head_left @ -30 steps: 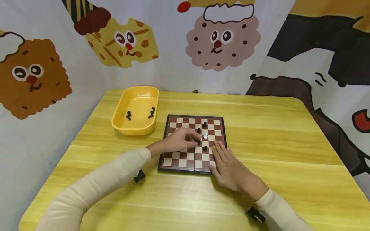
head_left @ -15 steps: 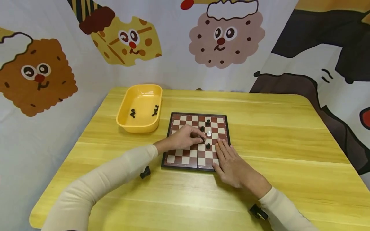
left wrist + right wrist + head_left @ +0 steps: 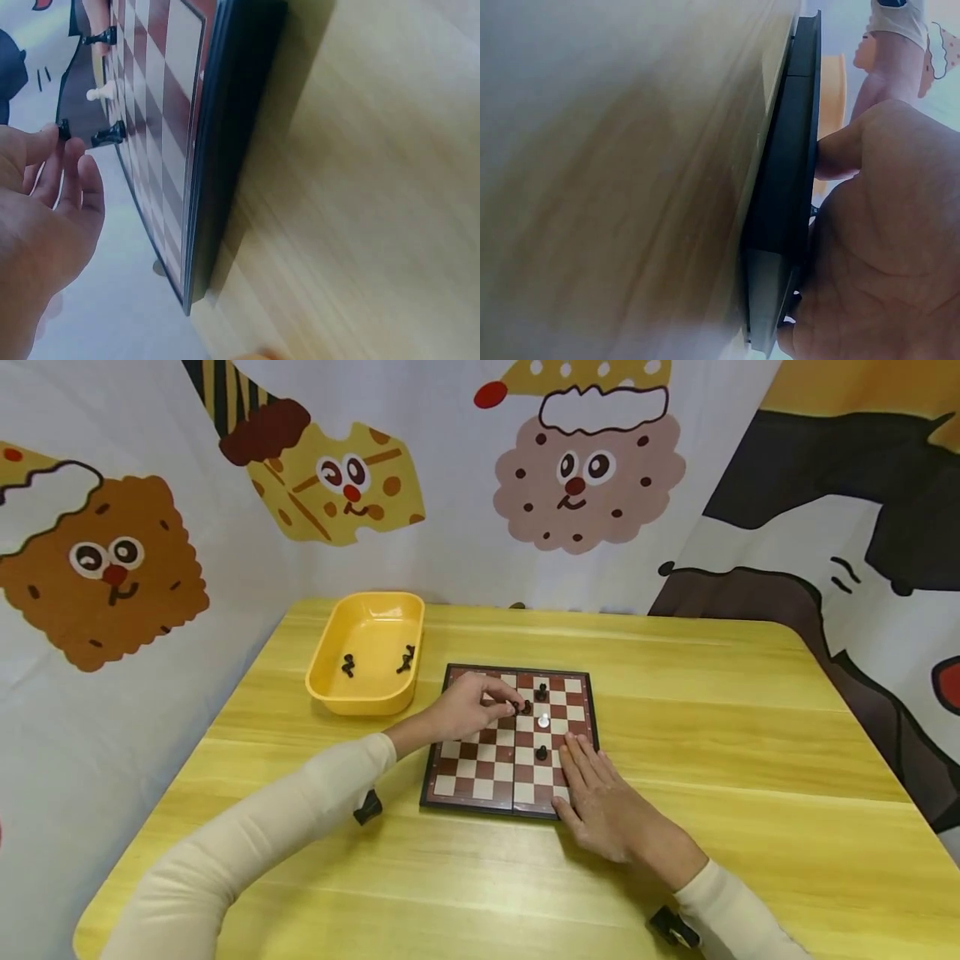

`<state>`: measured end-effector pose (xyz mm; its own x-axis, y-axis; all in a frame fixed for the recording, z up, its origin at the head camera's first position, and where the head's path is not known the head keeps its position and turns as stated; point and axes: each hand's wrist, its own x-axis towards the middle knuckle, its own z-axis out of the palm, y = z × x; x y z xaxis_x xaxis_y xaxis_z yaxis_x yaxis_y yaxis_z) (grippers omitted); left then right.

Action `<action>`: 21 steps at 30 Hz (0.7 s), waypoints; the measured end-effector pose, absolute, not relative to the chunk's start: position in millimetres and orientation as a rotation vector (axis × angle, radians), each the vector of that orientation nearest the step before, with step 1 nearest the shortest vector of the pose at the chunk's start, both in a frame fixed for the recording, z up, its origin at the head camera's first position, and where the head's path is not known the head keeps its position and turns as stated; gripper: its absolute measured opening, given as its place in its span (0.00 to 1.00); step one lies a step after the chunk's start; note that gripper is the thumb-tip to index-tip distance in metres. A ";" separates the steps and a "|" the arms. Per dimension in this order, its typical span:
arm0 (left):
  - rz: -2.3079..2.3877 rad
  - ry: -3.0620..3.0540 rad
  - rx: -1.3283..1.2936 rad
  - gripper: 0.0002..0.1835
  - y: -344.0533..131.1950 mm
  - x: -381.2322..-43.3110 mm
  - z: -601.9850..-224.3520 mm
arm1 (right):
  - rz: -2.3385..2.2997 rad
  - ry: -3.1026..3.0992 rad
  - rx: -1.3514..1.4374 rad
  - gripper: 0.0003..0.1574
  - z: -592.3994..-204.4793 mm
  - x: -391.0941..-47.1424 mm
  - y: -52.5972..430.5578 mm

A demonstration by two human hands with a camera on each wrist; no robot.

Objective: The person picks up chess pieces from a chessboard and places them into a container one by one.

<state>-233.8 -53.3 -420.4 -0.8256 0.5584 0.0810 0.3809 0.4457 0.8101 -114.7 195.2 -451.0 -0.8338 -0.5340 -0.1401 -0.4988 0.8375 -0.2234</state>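
My left hand (image 3: 467, 703) is over the middle of the chessboard (image 3: 480, 781), pinching a small black chess piece (image 3: 64, 129) between thumb and fingertips. In the left wrist view that piece is off the board surface. Near those fingertips a black chess piece (image 3: 527, 707) stands on the board, with a white pawn (image 3: 543, 721) just to its right. A taller black piece (image 3: 542, 692) stands farther back, and a black pawn (image 3: 542, 752) stands nearer to me. My right hand (image 3: 607, 806) rests with extended fingers on the board's right edge; the wrist view shows its palm beside the black rim.
A yellow tray (image 3: 318, 693) stands behind and left of the board, with several black pieces (image 3: 406, 658) lying in it. The wooden table (image 3: 735, 718) reaches a patterned cloth (image 3: 450, 568) at the back. Black wrist devices (image 3: 367, 807) hang below both forearms.
My left hand has taken the black piece off its square in front of the white pawn's row and moved it away from me, slightly left. My right hand stays on the board.
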 end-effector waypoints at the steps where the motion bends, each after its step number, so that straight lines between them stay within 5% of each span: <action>1: 1.324 2.500 0.835 0.08 -54.3 -234.4 -420.3 | -0.267 2.814 -0.798 0.45 -451.1 -114.8 195.4; 21: 1.310 2.510 0.855 0.08 -79.0 -231.6 -417.6 | -0.327 2.805 -0.809 0.45 -448.2 -114.7 195.9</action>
